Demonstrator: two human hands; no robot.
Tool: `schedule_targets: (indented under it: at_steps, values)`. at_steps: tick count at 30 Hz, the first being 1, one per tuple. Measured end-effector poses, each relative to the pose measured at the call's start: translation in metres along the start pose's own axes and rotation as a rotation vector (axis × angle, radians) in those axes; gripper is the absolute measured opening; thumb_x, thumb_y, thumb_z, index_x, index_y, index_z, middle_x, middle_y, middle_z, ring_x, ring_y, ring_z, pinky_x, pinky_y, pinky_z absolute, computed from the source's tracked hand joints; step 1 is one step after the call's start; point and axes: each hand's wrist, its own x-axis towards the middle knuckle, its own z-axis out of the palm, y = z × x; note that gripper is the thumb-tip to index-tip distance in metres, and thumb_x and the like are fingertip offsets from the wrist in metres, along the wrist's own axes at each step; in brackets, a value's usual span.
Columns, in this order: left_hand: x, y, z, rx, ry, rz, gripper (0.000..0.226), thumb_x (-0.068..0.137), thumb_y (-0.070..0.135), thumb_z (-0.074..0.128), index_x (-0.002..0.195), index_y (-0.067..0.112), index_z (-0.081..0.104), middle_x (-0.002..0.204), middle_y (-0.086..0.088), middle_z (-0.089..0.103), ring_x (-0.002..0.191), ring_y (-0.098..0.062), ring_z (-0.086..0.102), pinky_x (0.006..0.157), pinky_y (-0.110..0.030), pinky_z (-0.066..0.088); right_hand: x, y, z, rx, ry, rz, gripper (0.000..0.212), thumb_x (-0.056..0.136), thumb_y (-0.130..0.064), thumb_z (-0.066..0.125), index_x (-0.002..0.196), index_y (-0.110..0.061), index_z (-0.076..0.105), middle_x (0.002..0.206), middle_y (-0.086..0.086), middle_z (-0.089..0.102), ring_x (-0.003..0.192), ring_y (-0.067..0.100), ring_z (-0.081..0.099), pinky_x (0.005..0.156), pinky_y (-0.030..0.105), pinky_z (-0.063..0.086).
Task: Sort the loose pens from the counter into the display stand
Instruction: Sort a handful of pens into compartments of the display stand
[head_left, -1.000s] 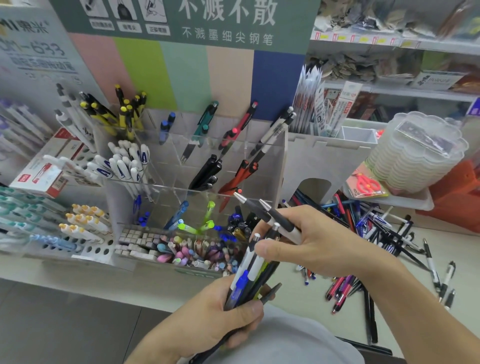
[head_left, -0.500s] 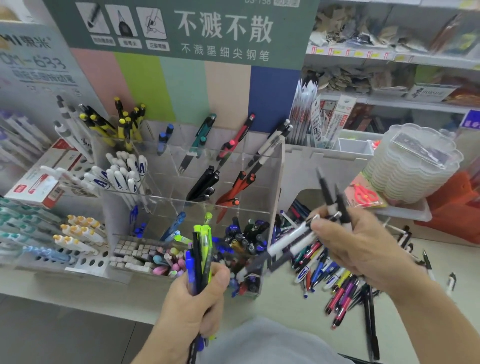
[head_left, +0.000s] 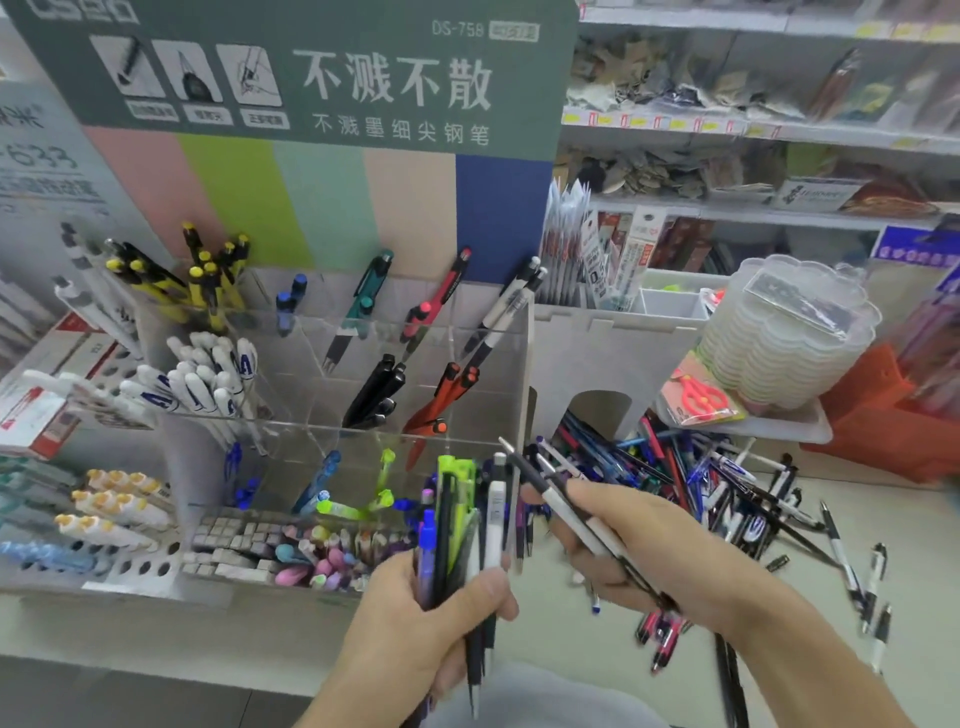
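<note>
Left hand: curled round an upright bundle of mixed pens, thumb across the front. Bundle holds green, blue, black and white barrels, ends fanned upward, lower tips jutting below the fist.

Right hand: fingers closed on two slim pens, white and black barrels with metal tips aimed up-left; they cross the palm diagonally, black ends showing past the wrist.

Both lots sit just before the stand, a clear tiered acrylic rack. Its compartments carry yellow-black, blue, teal, red, white and black pens, leaning; the lowest tier shows green and blue ones.

Pile of loose pens: blue, red, black, white, heaped on the desk right of the stand, behind and beside the right hand.

Desk pale. Green sign with white characters above the stand. Stacked clear trays and packed scissors at right; shop shelves behind.
</note>
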Motion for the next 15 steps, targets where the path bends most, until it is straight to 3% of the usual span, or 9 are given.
schedule_targets:
  at_steps: [1,3,4,5,6,9,12,14,15]
  values:
    - [0.0,0.0,0.0,-0.081,0.051,0.001,0.036,0.074,0.037,0.084,0.087,0.005,0.076,0.076,-0.025,0.072,0.03,-0.017,0.037,0.032,-0.019,0.031,0.001,0.003,-0.008,-0.008,-0.032,0.045,0.033,0.089,-0.033,0.059,0.099,-0.003,0.054,0.063,0.005,0.034,0.052,0.02,0.023,0.053,0.037,0.017]
    - [0.003,-0.001,-0.001,-0.161,0.125,0.025,0.024,0.078,0.019,0.074,0.091,-0.001,0.074,0.064,-0.018,0.07,0.028,-0.016,0.034,0.031,-0.018,0.029,-0.007,0.003,-0.02,-0.192,-0.112,0.041,0.015,0.097,-0.02,0.059,0.105,-0.008,0.057,0.067,0.007,0.037,0.055,0.019,0.028,0.053,0.034,0.025]
    - [0.003,-0.001,-0.003,-0.147,0.147,0.043,0.02,0.08,0.015,0.072,0.09,-0.002,0.073,0.054,-0.013,0.066,0.027,-0.015,0.033,0.031,-0.017,0.029,-0.013,0.001,-0.024,-0.309,-0.168,-0.001,0.008,0.102,-0.021,0.058,0.106,-0.021,0.064,0.073,0.008,0.039,0.058,0.018,0.033,0.055,0.031,0.031]
    - [0.004,0.0,-0.005,-0.12,0.165,0.059,0.018,0.083,0.014,0.071,0.088,-0.002,0.074,0.047,-0.009,0.061,0.027,-0.015,0.033,0.032,-0.017,0.029,-0.018,-0.001,-0.027,-0.422,-0.211,-0.04,0.014,0.103,-0.025,0.058,0.102,-0.035,0.068,0.077,0.007,0.044,0.061,0.017,0.041,0.059,0.031,0.038]
    - [0.006,0.0,-0.008,-0.088,0.168,0.074,0.016,0.085,0.015,0.07,0.085,0.0,0.075,0.044,-0.007,0.058,0.027,-0.015,0.033,0.033,-0.018,0.029,-0.021,-0.003,-0.029,-0.508,-0.267,-0.06,0.015,0.102,-0.029,0.06,0.1,-0.04,0.069,0.08,0.004,0.052,0.064,0.018,0.048,0.063,0.034,0.043]
    - [0.009,0.004,-0.01,0.01,0.144,0.085,0.02,0.076,0.031,0.074,0.079,0.012,0.078,0.05,-0.016,0.062,0.036,-0.022,0.046,0.038,-0.023,0.035,-0.023,-0.012,-0.026,-0.55,-0.35,-0.039,0.014,0.103,-0.033,0.059,0.099,-0.028,0.072,0.076,0.002,0.065,0.059,0.018,0.055,0.059,0.033,0.046]
    - [0.009,0.008,-0.006,0.124,0.137,0.055,0.037,0.065,0.044,0.073,0.093,0.019,0.074,0.075,-0.006,0.077,0.045,-0.027,0.053,0.042,-0.026,0.043,-0.017,-0.01,-0.029,-0.513,-0.393,0.012,0.04,0.105,-0.043,0.048,0.101,-0.009,0.066,0.068,0.014,0.05,0.056,0.02,0.041,0.059,0.033,0.037]
    - [0.01,0.008,-0.005,0.224,0.117,0.031,0.032,0.067,0.045,0.078,0.092,0.024,0.075,0.078,-0.008,0.076,0.047,-0.032,0.058,0.042,-0.029,0.046,-0.017,-0.013,-0.03,-0.535,-0.453,0.059,0.039,0.105,-0.041,0.046,0.119,-0.011,0.066,0.078,0.024,0.05,0.063,0.023,0.042,0.063,0.037,0.041]
    - [0.012,0.008,-0.005,0.268,0.083,0.018,0.022,0.071,0.041,0.081,0.089,0.029,0.077,0.082,-0.01,0.076,0.06,-0.036,0.066,0.05,-0.031,0.052,-0.016,-0.015,-0.031,-0.559,-0.476,0.064,0.033,0.105,-0.037,0.046,0.126,-0.019,0.065,0.087,0.03,0.052,0.065,0.026,0.045,0.066,0.041,0.044]
